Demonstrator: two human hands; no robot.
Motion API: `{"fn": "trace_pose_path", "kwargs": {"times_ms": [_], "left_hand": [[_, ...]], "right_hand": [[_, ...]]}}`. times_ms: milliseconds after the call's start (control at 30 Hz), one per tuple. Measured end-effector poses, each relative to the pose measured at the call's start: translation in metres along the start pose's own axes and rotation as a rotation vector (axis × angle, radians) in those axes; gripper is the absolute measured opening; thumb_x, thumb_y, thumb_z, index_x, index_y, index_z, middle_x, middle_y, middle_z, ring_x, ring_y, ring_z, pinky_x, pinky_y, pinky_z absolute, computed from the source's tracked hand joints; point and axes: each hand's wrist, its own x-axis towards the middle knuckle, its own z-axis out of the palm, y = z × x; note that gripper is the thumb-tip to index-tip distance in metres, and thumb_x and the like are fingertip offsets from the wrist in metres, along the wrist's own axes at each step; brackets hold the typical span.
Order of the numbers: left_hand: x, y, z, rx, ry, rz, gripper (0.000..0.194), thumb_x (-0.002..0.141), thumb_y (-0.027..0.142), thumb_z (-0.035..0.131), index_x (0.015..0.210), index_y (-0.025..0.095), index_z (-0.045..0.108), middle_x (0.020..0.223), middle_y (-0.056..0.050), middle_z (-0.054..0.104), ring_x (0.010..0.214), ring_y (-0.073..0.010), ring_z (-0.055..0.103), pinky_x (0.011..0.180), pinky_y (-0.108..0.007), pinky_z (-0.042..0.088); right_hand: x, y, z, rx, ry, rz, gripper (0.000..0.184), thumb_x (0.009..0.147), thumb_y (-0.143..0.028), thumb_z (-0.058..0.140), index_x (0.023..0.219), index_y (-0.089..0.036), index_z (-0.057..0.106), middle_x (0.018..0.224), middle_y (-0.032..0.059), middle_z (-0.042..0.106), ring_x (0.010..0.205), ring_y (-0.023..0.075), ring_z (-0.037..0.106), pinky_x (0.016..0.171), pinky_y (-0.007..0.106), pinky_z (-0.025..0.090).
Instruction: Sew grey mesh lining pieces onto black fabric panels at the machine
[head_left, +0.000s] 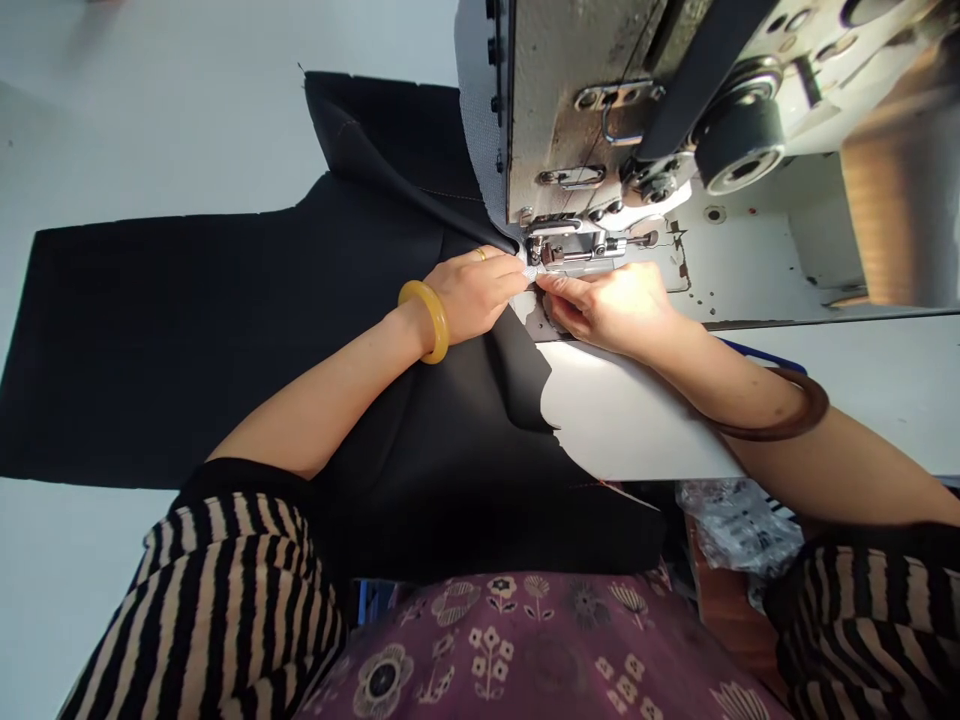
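A large black fabric piece point(187, 320) spreads across the table and hangs over its front edge. Part of it is folded, and a strip of grey woven-looking material point(478, 130) runs along it under the sewing machine head point(555, 70). My left hand point(476, 292), with a yellow bangle point(426, 318) at the wrist, is closed on the fabric just left of the presser foot point(535, 250). The fingers of my right hand point(619, 305) pinch the small pale fabric edge point(530, 272) in front of the foot. The needle tip is hard to make out.
The machine's metal bed point(750, 260) extends right, beneath the head's knobs and guides. A blue-edged object point(765, 355) lies partly behind my right forearm. Clear plastic wrapping point(739, 525) is below the white table edge. The white tabletop point(150, 110) reaches left.
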Motion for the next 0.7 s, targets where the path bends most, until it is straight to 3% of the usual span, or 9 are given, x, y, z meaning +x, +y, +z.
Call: {"fn": "trace_pose_path", "kwargs": {"times_ms": [267, 500, 700], "left_hand": [[0.003, -0.003, 0.0, -0.027, -0.011, -0.023, 0.032, 0.09, 0.01, 0.039, 0.099, 0.016, 0.069, 0.106, -0.008, 0.07, 0.101, -0.0209, 0.065, 0.084, -0.034, 0.052], [0.008, -0.012, 0.005, -0.067, 0.012, -0.046, 0.032, 0.088, 0.012, 0.039, 0.096, 0.016, 0.07, 0.102, -0.006, 0.07, 0.1, -0.0218, 0.066, 0.088, -0.038, 0.053], [0.012, -0.011, 0.002, 0.006, -0.063, -0.078, 0.037, 0.088, 0.012, 0.033, 0.096, 0.014, 0.069, 0.107, -0.008, 0.07, 0.103, -0.0245, 0.066, 0.087, -0.039, 0.055]], "right_hand": [[0.0, -0.005, -0.007, -0.094, -0.047, 0.014, 0.057, 0.097, -0.043, 0.021, 0.143, -0.026, 0.052, 0.09, 0.0101, 0.073, 0.075, 0.0239, 0.062, 0.059, 0.032, 0.025], [-0.003, -0.007, -0.01, -0.089, -0.084, 0.002, 0.055, 0.098, -0.039, 0.022, 0.144, -0.027, 0.051, 0.101, 0.0087, 0.074, 0.079, 0.0225, 0.062, 0.059, 0.032, 0.027], [-0.003, -0.006, -0.006, -0.075, -0.086, -0.012, 0.053, 0.098, -0.039, 0.028, 0.144, -0.025, 0.05, 0.1, 0.0097, 0.074, 0.08, 0.023, 0.064, 0.057, 0.031, 0.023]]}}
